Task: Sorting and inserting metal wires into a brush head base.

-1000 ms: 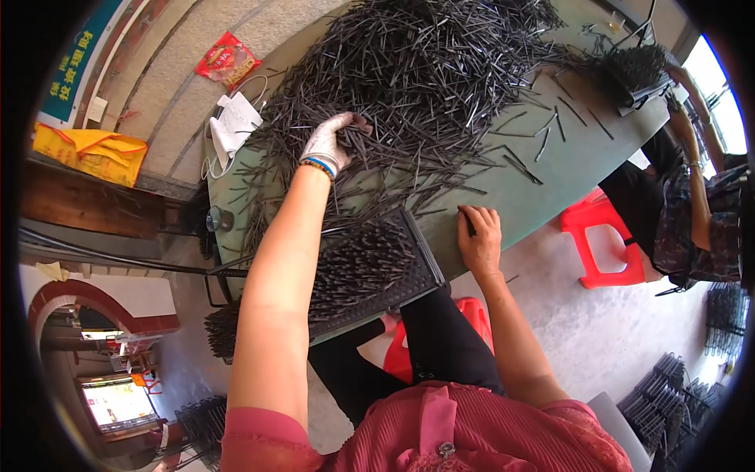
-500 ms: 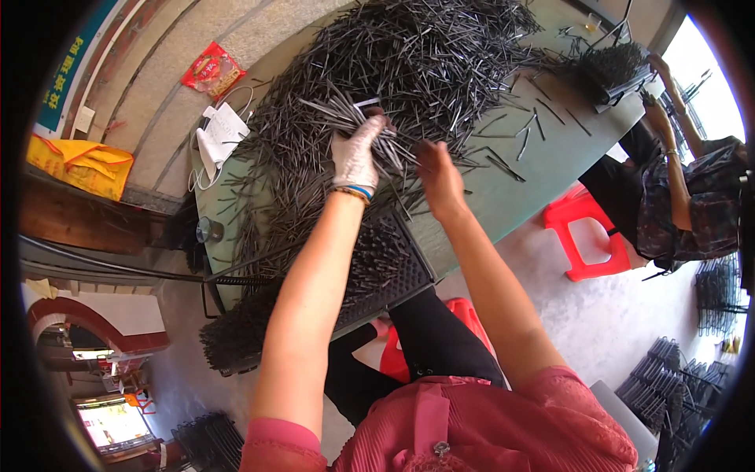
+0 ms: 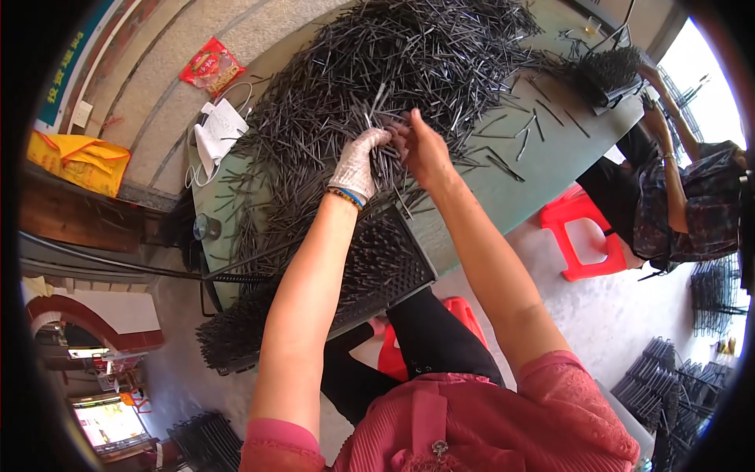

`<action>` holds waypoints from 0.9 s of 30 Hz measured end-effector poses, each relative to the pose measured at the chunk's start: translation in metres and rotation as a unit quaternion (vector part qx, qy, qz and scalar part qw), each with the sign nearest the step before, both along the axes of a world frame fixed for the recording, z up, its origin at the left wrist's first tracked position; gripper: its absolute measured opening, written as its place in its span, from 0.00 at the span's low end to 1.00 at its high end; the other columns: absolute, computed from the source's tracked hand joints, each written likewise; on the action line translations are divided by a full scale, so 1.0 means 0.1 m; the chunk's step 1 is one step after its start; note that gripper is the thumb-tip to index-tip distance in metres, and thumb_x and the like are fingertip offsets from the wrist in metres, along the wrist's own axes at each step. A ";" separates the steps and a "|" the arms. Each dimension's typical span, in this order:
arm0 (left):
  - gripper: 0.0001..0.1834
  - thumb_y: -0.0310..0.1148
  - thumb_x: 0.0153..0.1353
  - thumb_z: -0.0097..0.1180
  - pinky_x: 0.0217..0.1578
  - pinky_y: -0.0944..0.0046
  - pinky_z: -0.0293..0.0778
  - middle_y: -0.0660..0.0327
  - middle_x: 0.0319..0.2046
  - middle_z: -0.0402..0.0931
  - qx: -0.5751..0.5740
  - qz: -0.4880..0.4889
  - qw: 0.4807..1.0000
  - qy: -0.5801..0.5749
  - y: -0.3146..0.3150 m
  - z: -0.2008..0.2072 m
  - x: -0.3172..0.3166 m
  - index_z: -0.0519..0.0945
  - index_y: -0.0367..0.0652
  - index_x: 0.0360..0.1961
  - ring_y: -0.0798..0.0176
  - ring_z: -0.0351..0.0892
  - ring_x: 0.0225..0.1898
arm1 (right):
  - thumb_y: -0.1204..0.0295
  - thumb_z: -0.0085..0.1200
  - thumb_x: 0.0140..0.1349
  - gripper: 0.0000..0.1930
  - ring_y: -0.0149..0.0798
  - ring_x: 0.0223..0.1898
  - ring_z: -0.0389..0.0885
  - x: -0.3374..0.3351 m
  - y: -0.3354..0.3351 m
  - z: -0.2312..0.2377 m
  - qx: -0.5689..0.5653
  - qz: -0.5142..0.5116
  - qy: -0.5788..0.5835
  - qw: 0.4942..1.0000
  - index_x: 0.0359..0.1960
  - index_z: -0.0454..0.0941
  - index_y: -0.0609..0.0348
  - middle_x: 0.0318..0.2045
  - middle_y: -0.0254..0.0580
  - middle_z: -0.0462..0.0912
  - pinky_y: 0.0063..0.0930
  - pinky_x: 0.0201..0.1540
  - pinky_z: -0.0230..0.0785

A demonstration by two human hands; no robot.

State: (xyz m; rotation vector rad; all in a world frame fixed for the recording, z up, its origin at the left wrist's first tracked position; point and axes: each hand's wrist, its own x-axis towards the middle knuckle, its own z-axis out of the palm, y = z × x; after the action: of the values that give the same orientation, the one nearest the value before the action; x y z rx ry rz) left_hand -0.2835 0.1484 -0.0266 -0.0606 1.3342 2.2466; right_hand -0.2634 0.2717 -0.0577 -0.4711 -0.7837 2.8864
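Observation:
My left hand (image 3: 359, 164), in a white glove with a bracelet at the wrist, is closed around a loose bunch of thin black strips (image 3: 385, 167). A few strips stick up past its fingers. Against the bunch's right side lies my bare right hand (image 3: 427, 153), its fingertips dark and reaching to the strips, its thumb raised apart. Behind both hands rises a big heap of similar black strips (image 3: 409, 59). Close below my forearms sits a black perforated rack (image 3: 401, 287), with many strips standing upright in its holes.
The green table (image 3: 550, 153) carries scattered strips. At its left edge are a white cloth-like item with a cord (image 3: 220, 130) and a glass (image 3: 206, 227). A red snack packet (image 3: 211, 68) lies beyond. At right, another person's hands (image 3: 657, 118) work at a second rack (image 3: 609, 75), near a red stool (image 3: 582, 232).
My right hand has turned its thumb upward and shifted left against the bunch. My left hand has lowered slightly, and the strips in it now point more upright.

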 end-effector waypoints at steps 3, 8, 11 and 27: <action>0.10 0.29 0.62 0.54 0.32 0.61 0.82 0.63 0.30 0.80 0.018 -0.070 0.997 -0.014 0.07 0.08 0.13 0.78 0.40 0.45 0.66 0.81 0.28 | 0.62 0.52 0.69 0.14 0.29 0.26 0.76 -0.16 0.36 -0.17 0.051 -0.041 0.006 0.998 0.41 0.77 0.63 0.26 0.34 0.77 0.22 0.26 0.68; 0.14 0.31 0.64 0.52 0.32 0.64 0.80 0.61 0.32 0.81 -0.053 -0.092 0.994 0.034 -0.20 0.11 0.19 0.76 0.38 0.48 0.66 0.81 0.28 | 0.60 0.53 0.67 0.16 0.27 0.23 0.75 -0.13 0.68 -0.03 0.198 -0.113 -0.020 0.973 0.41 0.79 0.63 0.25 0.33 0.78 0.22 0.26 0.70; 0.15 0.29 0.63 0.52 0.32 0.63 0.80 0.61 0.34 0.81 -0.003 -0.070 0.994 0.084 -0.23 0.23 0.28 0.75 0.37 0.50 0.66 0.81 0.29 | 0.59 0.54 0.68 0.17 0.24 0.24 0.71 0.02 0.61 0.18 0.276 0.099 -0.003 0.956 0.44 0.80 0.63 0.25 0.30 0.75 0.20 0.27 0.65; 0.18 0.30 0.58 0.55 0.30 0.64 0.76 0.58 0.32 0.79 -0.083 -0.112 0.984 0.109 -0.42 0.51 0.78 0.76 0.36 0.49 0.64 0.80 0.29 | 0.64 0.63 0.58 0.15 0.24 0.18 0.70 -0.22 0.72 0.25 0.497 -0.025 0.048 0.866 0.27 0.82 0.67 0.16 0.31 0.75 0.25 0.21 0.61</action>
State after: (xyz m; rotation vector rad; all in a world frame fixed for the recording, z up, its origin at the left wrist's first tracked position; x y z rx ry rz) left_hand -0.2057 0.1061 0.0247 0.2709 1.5561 1.9940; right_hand -0.2853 0.3435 -0.0328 -0.1916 -1.9684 2.0035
